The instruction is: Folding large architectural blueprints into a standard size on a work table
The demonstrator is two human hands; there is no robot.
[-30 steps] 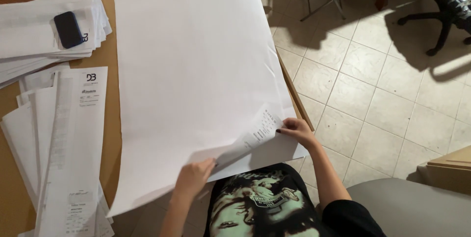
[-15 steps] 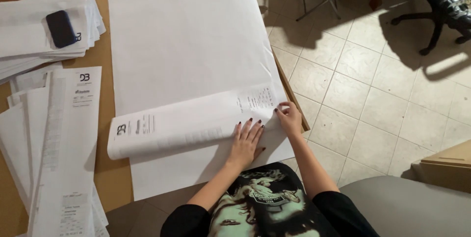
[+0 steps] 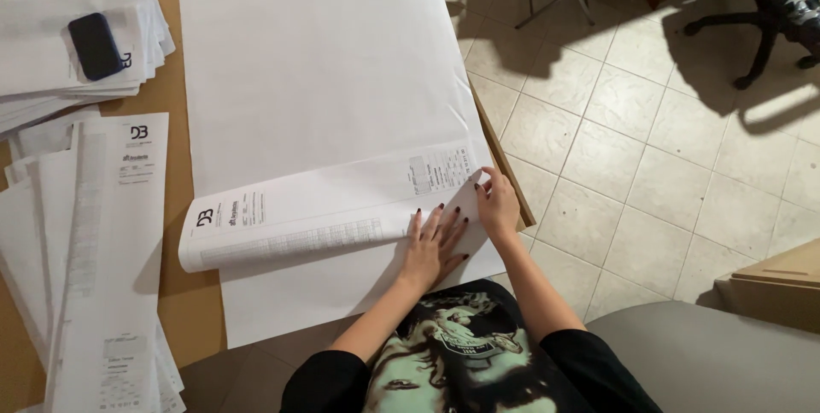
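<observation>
A large white paper sheet (image 3: 325, 63) lies on the brown table (image 3: 192, 310). Its near part is folded over into a long flap (image 3: 316, 212) with printed tables and marks on it. My left hand (image 3: 436, 246) rests flat on the flap's near right end, fingers spread, pressing on the crease. My right hand (image 3: 497, 204) pinches the flap's right corner at the table's right edge.
A dark phone (image 3: 96, 46) lies on a stack of white papers (image 3: 51, 80) at the far left. Several folded printed sheets (image 3: 94, 251) lie along the left. Right of the table are a tiled floor (image 3: 649, 148), a black office chair (image 3: 769, 3) and a cardboard box (image 3: 777, 285).
The sheet's near edge, lifted a second ago, has been folded over away from me. My left hand has come down flat on the flap and my right has moved to its corner.
</observation>
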